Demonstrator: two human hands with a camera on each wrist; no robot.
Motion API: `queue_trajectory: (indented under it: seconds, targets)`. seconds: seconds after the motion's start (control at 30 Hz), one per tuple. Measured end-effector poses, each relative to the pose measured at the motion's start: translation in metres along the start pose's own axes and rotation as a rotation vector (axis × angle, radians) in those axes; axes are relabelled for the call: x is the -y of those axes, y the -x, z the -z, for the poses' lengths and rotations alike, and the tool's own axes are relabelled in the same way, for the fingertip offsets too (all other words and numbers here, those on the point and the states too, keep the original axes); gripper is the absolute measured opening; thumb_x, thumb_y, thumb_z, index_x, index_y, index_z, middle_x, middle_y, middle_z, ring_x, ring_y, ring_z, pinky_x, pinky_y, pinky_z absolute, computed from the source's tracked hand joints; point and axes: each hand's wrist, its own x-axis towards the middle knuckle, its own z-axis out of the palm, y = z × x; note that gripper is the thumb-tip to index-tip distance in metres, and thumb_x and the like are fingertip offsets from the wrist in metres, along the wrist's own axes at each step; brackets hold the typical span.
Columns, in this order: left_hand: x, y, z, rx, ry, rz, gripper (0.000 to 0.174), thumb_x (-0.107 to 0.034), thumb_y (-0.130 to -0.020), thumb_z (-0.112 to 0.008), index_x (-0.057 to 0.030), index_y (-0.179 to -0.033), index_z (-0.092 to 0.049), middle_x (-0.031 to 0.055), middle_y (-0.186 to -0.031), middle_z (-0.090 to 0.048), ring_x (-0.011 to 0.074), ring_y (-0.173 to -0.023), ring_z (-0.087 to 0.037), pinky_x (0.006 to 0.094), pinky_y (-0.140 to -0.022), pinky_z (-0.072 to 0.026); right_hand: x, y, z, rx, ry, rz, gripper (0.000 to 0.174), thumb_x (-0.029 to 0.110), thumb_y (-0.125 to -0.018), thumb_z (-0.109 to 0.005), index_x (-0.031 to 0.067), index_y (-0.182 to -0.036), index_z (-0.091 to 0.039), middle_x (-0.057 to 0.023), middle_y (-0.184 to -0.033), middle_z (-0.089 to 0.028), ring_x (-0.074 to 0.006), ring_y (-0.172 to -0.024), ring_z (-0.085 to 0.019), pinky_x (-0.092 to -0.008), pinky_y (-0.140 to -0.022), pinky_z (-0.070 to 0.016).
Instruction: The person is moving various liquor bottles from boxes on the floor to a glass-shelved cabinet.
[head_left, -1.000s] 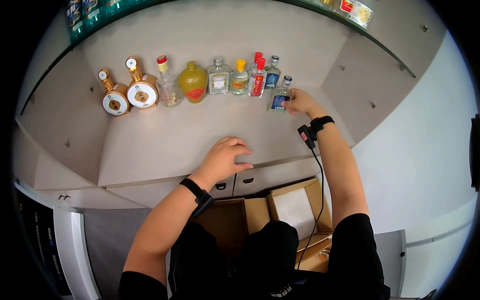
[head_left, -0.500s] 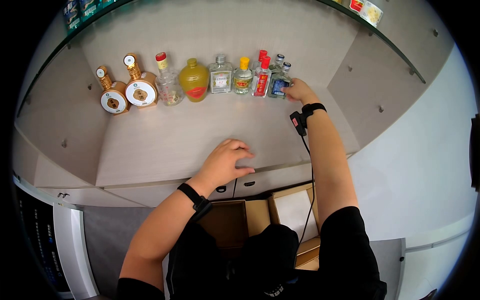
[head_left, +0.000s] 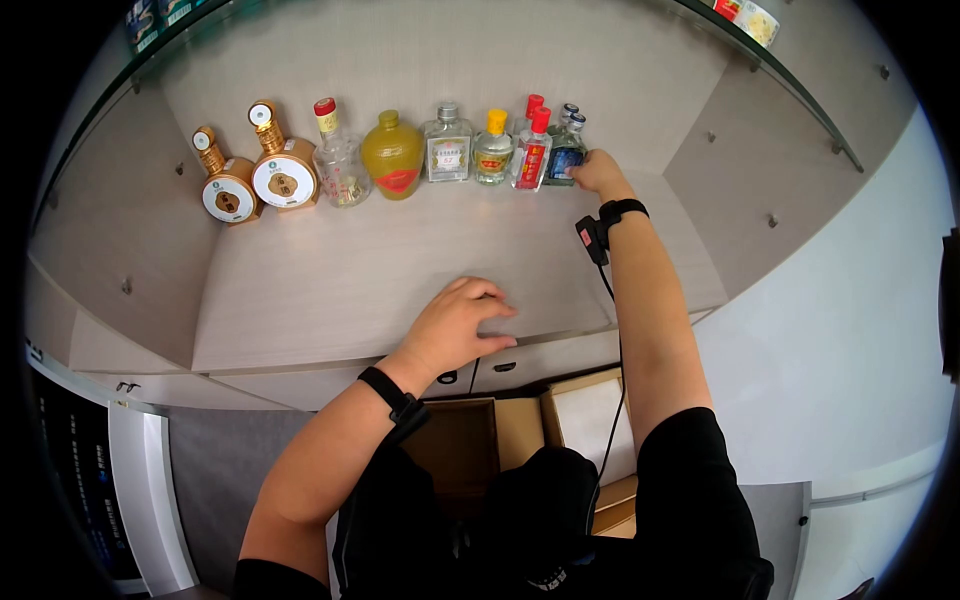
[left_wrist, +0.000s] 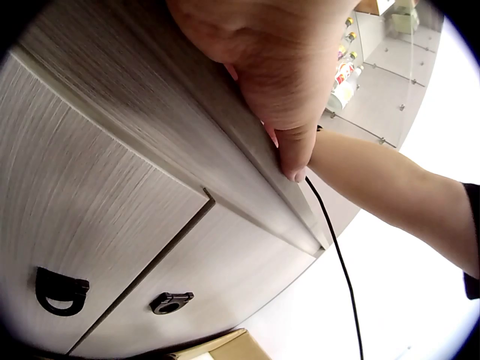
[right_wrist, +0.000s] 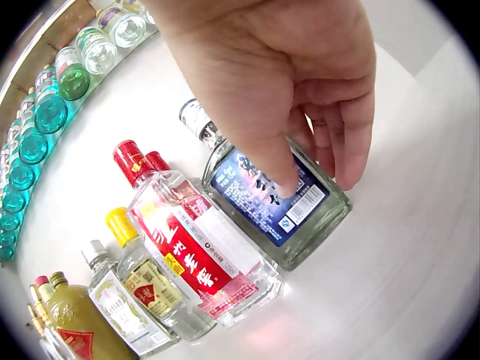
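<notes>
My right hand holds a small clear glass bottle with a blue label and silver cap, at the right end of a row of bottles. The thumb lies across the label and the fingers go behind. Just left of it stands a clear bottle with a red cap and red label; a second red-capped bottle is partly hidden behind it, and another silver-capped bottle behind the held one. Over the front edge of the shelf, my left hand hovers with loosely bent fingers, holding nothing.
Leftward along the row are a yellow-capped bottle, a square silver-capped bottle, an olive jug, a red-capped clear bottle and two round gold bottles. A glass shelf hangs above. Cardboard boxes stand below; a cable trails from my right wrist.
My right hand has moved the blue-labelled bottle back and slightly left, from in front of the row to beside the red-capped bottle. The left hand has barely moved.
</notes>
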Motion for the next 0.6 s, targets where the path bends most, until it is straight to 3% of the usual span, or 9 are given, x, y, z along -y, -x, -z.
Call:
queue_trajectory:
  seconds: [0.07, 0.2, 0.27, 0.5, 0.6]
  targets:
    - [0.000, 0.000, -0.001, -0.009, 0.005, 0.006, 0.034, -0.025, -0.074, -0.085, -0.0131, -0.104, -0.075, 0.0047, -0.117, -0.064, 0.0275, -0.115, -0.057, 0.0386, -0.100, -0.0478, -0.004, 0.000, -0.003, -0.119, 0.016, 0.080, 0.055, 0.025, -0.076, -0.083, -0.0114, -0.113, -0.064, -0.0154, -0.079, -0.071, -0.0229, -0.067, -0.070, -0.0347, -0.064, -0.0550]
    - [0.002, -0.001, -0.002, -0.004, -0.007, 0.004, 0.034, -0.025, -0.074, -0.085, -0.0136, -0.104, -0.075, 0.0042, -0.117, -0.064, 0.0275, -0.115, -0.057, 0.0385, -0.099, -0.0485, -0.011, 0.000, -0.011, -0.208, -0.009, 0.117, 0.070, 0.027, -0.078, -0.082, -0.0135, -0.129, -0.055, -0.0161, -0.084, -0.072, -0.0237, -0.069, -0.071, -0.0348, -0.067, -0.0561]
    - [0.004, -0.001, -0.003, -0.016, 0.004, -0.010, 0.034, -0.025, -0.074, -0.085, -0.0140, -0.104, -0.075, 0.0039, -0.117, -0.064, 0.0276, -0.115, -0.057, 0.0385, -0.097, -0.0496, -0.012, 0.006, -0.008, -0.143, -0.220, 0.089, 0.075, 0.039, -0.078, -0.081, -0.0059, -0.133, -0.057, -0.0258, -0.129, -0.063, -0.0361, -0.122, -0.061, -0.0393, -0.103, -0.0483]
    - [-0.001, -0.001, -0.003, -0.014, -0.023, -0.020, 0.034, -0.024, -0.074, -0.086, -0.0138, -0.104, -0.075, 0.0046, -0.118, -0.064, 0.0274, -0.113, -0.058, 0.0379, -0.095, -0.0507, -0.001, 0.083, 0.031, -0.221, -0.223, 0.080, 0.079, 0.043, -0.080, -0.078, -0.0052, -0.136, -0.053, -0.0262, -0.127, -0.064, -0.0363, -0.120, -0.062, -0.0410, -0.103, -0.0483]
    - [-0.003, -0.002, -0.003, 0.000, -0.017, -0.003, 0.033, -0.022, -0.074, -0.086, -0.0136, -0.104, -0.075, 0.0048, -0.118, -0.063, 0.0273, -0.114, -0.057, 0.0378, -0.095, -0.0506, -0.008, 0.122, 0.048, -0.271, -0.243, 0.152, 0.071, 0.041, -0.083, -0.076, -0.0022, -0.136, -0.056, -0.0238, -0.127, -0.064, -0.0357, -0.119, -0.062, -0.0410, -0.101, -0.0491]
